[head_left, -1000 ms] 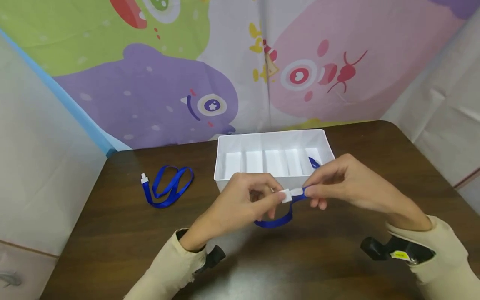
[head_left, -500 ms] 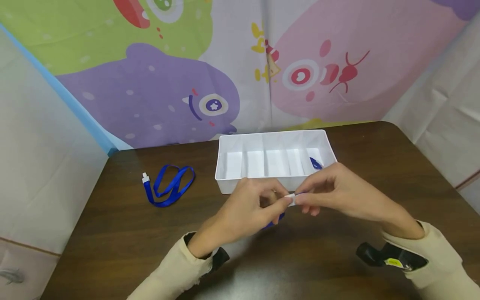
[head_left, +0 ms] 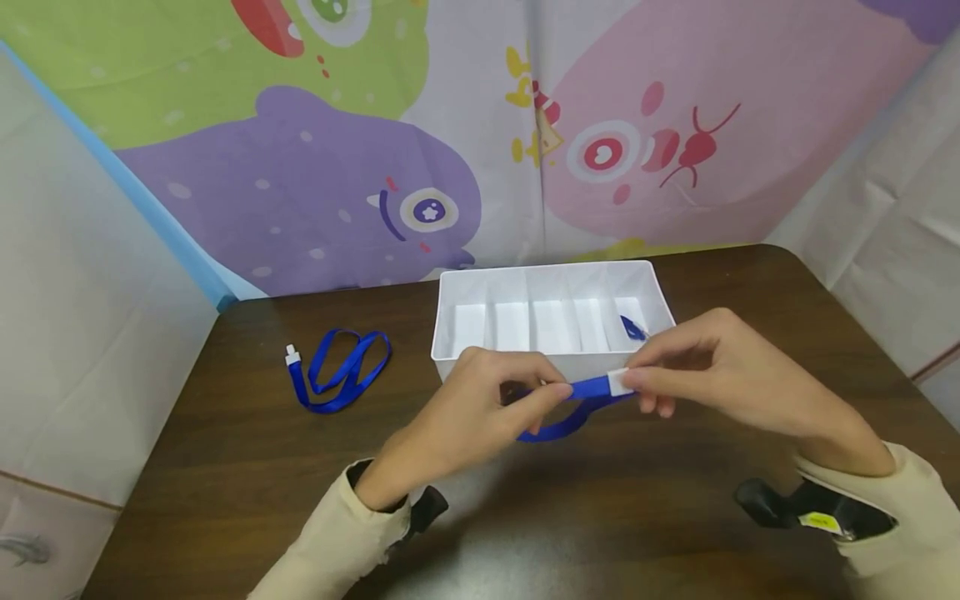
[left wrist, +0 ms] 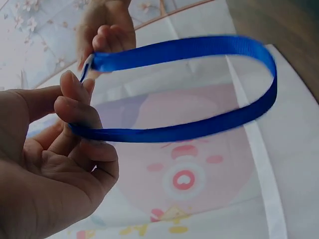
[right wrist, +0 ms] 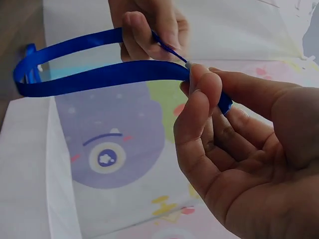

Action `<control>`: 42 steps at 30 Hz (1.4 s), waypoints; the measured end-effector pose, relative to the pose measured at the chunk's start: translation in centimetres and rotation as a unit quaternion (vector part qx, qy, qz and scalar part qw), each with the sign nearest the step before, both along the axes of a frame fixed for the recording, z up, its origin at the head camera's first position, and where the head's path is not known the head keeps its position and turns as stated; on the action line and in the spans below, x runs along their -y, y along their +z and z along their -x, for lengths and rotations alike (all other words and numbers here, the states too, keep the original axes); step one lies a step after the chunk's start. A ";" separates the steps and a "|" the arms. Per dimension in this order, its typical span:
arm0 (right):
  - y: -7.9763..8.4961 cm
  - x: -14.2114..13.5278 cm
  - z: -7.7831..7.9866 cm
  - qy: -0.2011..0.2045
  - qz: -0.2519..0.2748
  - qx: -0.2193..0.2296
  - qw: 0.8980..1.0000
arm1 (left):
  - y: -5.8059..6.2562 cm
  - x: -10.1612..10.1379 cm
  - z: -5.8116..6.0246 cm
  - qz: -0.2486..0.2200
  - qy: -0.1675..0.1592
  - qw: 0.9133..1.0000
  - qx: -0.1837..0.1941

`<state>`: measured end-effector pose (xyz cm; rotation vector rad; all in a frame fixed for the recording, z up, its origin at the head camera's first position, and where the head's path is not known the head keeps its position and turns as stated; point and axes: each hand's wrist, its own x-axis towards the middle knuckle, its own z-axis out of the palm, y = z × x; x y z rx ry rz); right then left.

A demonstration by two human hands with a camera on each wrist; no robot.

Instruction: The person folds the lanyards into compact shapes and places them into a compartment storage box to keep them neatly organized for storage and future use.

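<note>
Blue lanyard [head_left: 590,388] looped before white tray [head_left: 467,329]; left hand [head_left: 480,402] pinching strap, right hand [head_left: 720,375] pinching white clip [head_left: 619,382]. Seemingly clip-handling step; next probably calls for steady, aligned pinch.

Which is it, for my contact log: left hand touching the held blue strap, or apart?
Touching: the head view shows the left hand pinching the blue strap between thumb and fingers.
</note>
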<state>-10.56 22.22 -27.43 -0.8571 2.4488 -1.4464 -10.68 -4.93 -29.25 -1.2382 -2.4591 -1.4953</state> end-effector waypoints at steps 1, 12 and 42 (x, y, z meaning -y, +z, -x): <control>0.1 -0.1 -0.1 -0.003 -0.001 -0.003 1.000 | 0.2 0.2 0.0 0.003 0.004 1.000 -0.002; 1.5 -1.8 -0.5 -0.045 -0.021 -0.047 0.998 | 1.9 2.4 -0.1 0.007 0.020 1.000 -0.003; 1.8 -4.1 0.0 -0.072 -0.008 -0.081 0.994 | 4.6 6.2 -0.3 -0.013 0.070 0.996 -0.059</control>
